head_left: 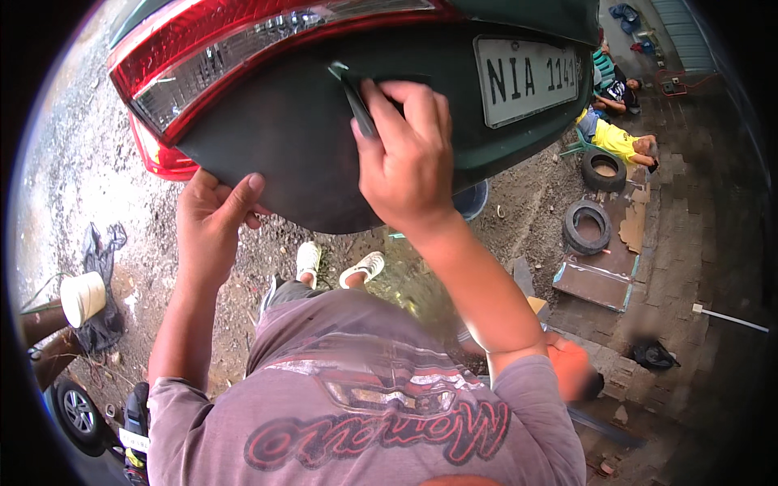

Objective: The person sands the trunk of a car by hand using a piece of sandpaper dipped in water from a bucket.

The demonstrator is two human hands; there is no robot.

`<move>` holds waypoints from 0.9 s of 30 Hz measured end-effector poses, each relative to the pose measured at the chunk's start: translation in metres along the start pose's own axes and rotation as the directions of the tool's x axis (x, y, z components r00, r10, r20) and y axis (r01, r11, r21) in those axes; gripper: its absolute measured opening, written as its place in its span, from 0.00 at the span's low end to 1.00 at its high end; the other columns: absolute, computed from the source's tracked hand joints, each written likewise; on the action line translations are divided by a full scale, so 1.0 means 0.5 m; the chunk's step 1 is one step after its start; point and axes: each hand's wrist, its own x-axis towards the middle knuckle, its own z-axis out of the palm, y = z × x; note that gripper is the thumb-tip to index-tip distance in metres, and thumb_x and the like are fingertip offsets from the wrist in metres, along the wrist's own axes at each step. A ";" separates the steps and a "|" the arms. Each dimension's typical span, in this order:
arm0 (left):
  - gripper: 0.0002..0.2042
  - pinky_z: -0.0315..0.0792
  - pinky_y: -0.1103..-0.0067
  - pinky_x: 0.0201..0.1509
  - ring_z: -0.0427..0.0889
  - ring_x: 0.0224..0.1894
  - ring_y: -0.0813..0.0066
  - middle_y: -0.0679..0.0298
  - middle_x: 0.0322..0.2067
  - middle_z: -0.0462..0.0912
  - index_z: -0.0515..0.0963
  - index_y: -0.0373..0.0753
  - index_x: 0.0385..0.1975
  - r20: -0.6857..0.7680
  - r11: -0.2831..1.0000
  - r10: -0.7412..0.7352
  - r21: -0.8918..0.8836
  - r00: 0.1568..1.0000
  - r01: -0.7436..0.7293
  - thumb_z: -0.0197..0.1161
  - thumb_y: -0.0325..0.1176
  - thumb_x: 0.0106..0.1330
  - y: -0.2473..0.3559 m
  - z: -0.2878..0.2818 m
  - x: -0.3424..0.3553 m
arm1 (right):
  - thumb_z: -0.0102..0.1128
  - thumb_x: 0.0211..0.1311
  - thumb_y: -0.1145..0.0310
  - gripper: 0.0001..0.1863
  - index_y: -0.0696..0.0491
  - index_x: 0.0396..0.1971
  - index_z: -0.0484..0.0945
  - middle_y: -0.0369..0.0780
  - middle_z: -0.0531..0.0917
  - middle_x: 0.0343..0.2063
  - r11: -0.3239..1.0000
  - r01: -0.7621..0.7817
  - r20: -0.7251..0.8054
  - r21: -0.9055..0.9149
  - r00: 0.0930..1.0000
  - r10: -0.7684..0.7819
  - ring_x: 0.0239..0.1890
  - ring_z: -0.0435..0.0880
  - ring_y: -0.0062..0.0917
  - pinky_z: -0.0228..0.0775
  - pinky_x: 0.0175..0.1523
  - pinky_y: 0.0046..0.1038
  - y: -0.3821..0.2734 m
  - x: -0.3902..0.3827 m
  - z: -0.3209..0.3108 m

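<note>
A dark green car trunk lid (pixel 279 162) fills the upper middle, its painted surface dull. My left hand (pixel 211 215) holds its lower left edge, thumb on the outer face and fingers curled behind. Between the thumb and fingers of my right hand (pixel 412 154) is a slim, dark, flat strip (pixel 355 101), its exact kind unclear. The strip's upper end lies against the panel at a small pale, shiny spot (pixel 339 68). A red and clear tail light (pixel 182 73) borders the panel on the left, and a white licence plate (pixel 527 79) sits to the right.
A white bucket (pixel 83 298) stands at the left by a black plastic bag (pixel 101 259). Two tires (pixel 587 227) and brown boards (pixel 596 283) lie on the right. Several people are nearby, one in a yellow shirt (pixel 613 139), another in orange (pixel 574 366). Wet gravel (pixel 121 194) surrounds my feet.
</note>
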 end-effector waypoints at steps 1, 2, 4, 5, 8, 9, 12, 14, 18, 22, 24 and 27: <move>0.13 0.77 0.84 0.33 0.85 0.31 0.80 0.61 0.37 0.89 0.78 0.32 0.50 0.003 1.000 -0.006 -0.020 1.000 0.006 0.69 0.33 0.75 0.000 0.000 -0.001 | 0.67 0.59 0.71 0.21 0.60 0.54 0.84 0.45 0.81 0.49 0.999 0.036 0.030 -0.019 0.999 -0.035 0.53 0.78 0.44 0.69 0.61 0.44 0.015 -0.013 -0.016; 0.13 0.77 0.84 0.33 0.85 0.31 0.80 0.60 0.38 0.89 0.77 0.32 0.50 -0.004 0.999 -0.012 -0.042 1.000 0.012 0.69 0.32 0.75 0.000 0.001 -0.005 | 0.68 0.58 0.72 0.21 0.60 0.53 0.85 0.45 0.82 0.50 0.999 0.015 0.070 -0.051 0.997 -0.012 0.56 0.79 0.44 0.69 0.63 0.44 0.028 -0.035 -0.039; 0.14 0.77 0.84 0.32 0.85 0.31 0.80 0.61 0.39 0.88 0.76 0.32 0.52 -0.012 0.995 -0.021 -0.101 1.000 0.020 0.69 0.31 0.74 -0.009 0.004 -0.008 | 0.67 0.59 0.74 0.24 0.62 0.57 0.84 0.49 0.82 0.57 0.993 -0.059 0.091 -0.106 0.993 0.069 0.63 0.77 0.50 0.66 0.70 0.48 0.073 -0.113 -0.073; 0.15 0.77 0.83 0.31 0.85 0.31 0.80 0.61 0.40 0.88 0.75 0.31 0.54 -0.009 0.997 -0.009 -0.077 1.000 0.008 0.69 0.30 0.74 -0.019 0.005 -0.007 | 0.66 0.60 0.74 0.27 0.63 0.61 0.81 0.51 0.81 0.59 0.992 -0.068 0.094 -0.108 0.993 0.079 0.67 0.74 0.55 0.63 0.74 0.51 0.090 -0.151 -0.081; 0.17 0.77 0.83 0.32 0.85 0.32 0.79 0.61 0.40 0.88 0.74 0.31 0.55 0.028 0.999 -0.035 -0.006 0.999 0.035 0.70 0.32 0.74 -0.004 0.013 -0.002 | 0.66 0.62 0.74 0.29 0.59 0.66 0.79 0.51 0.78 0.65 0.989 -0.126 0.063 -0.072 0.989 0.131 0.73 0.70 0.55 0.58 0.76 0.57 0.062 -0.156 -0.041; 0.17 0.77 0.83 0.32 0.85 0.33 0.79 0.60 0.41 0.88 0.74 0.31 0.55 0.035 0.999 -0.032 0.006 0.999 0.032 0.69 0.32 0.74 -0.005 0.010 -0.002 | 0.66 0.62 0.74 0.30 0.58 0.67 0.78 0.51 0.77 0.68 0.994 -0.103 0.083 -0.048 0.991 0.107 0.74 0.69 0.55 0.57 0.77 0.59 0.039 -0.117 -0.021; 0.16 0.78 0.81 0.31 0.87 0.31 0.78 0.60 0.38 0.89 0.75 0.31 0.54 0.018 0.999 0.002 -0.051 1.000 -0.001 0.69 0.31 0.74 -0.014 0.009 -0.007 | 0.65 0.63 0.69 0.29 0.56 0.66 0.80 0.51 0.78 0.68 1.000 0.019 0.112 -0.017 0.994 -0.017 0.73 0.71 0.53 0.56 0.77 0.58 -0.008 -0.004 0.023; 0.13 0.79 0.79 0.29 0.89 0.31 0.76 0.58 0.34 0.89 0.75 0.31 0.48 -0.043 1.000 -0.006 0.014 0.999 0.006 0.70 0.31 0.74 -0.018 -0.005 -0.012 | 0.65 0.63 0.69 0.27 0.56 0.64 0.81 0.50 0.80 0.66 0.997 0.077 0.153 -0.008 0.985 -0.075 0.71 0.73 0.52 0.58 0.76 0.55 -0.020 0.023 0.025; 0.18 0.82 0.68 0.32 0.92 0.31 0.65 0.50 0.29 0.87 0.74 0.29 0.35 -0.031 0.984 -0.050 0.167 0.998 0.054 0.74 0.37 0.69 -0.016 -0.009 -0.026 | 0.58 0.70 0.72 0.24 0.58 0.64 0.81 0.50 0.80 0.67 0.995 0.079 0.181 -0.062 0.981 -0.066 0.72 0.74 0.49 0.57 0.78 0.50 0.021 -0.075 -0.026; 0.13 0.82 0.71 0.36 0.90 0.33 0.70 0.54 0.31 0.89 0.76 0.29 0.42 0.014 0.994 0.045 0.096 0.999 -0.046 0.72 0.31 0.70 -0.056 -0.004 -0.034 | 0.52 0.76 0.72 0.25 0.58 0.70 0.76 0.48 0.75 0.72 0.998 -0.009 0.214 -0.068 0.976 0.023 0.78 0.67 0.48 0.50 0.81 0.50 0.013 -0.131 -0.007; 0.13 0.83 0.70 0.37 0.91 0.31 0.66 0.52 0.29 0.88 0.75 0.28 0.38 -0.004 0.992 0.126 -0.017 0.992 -0.126 0.72 0.30 0.69 -0.104 0.005 -0.037 | 0.50 0.76 0.73 0.24 0.59 0.69 0.76 0.48 0.76 0.71 1.000 0.008 0.213 0.022 0.977 -0.012 0.77 0.68 0.48 0.51 0.81 0.49 -0.018 -0.109 0.013; 0.10 0.83 0.71 0.36 0.91 0.32 0.67 0.54 0.29 0.89 0.76 0.30 0.40 -0.090 0.989 0.095 -0.107 0.991 -0.105 0.71 0.28 0.69 -0.125 0.004 -0.031 | 0.49 0.76 0.75 0.23 0.62 0.68 0.76 0.49 0.77 0.70 0.971 -0.003 0.247 0.240 0.967 -0.058 0.77 0.68 0.48 0.53 0.81 0.47 -0.074 -0.064 0.011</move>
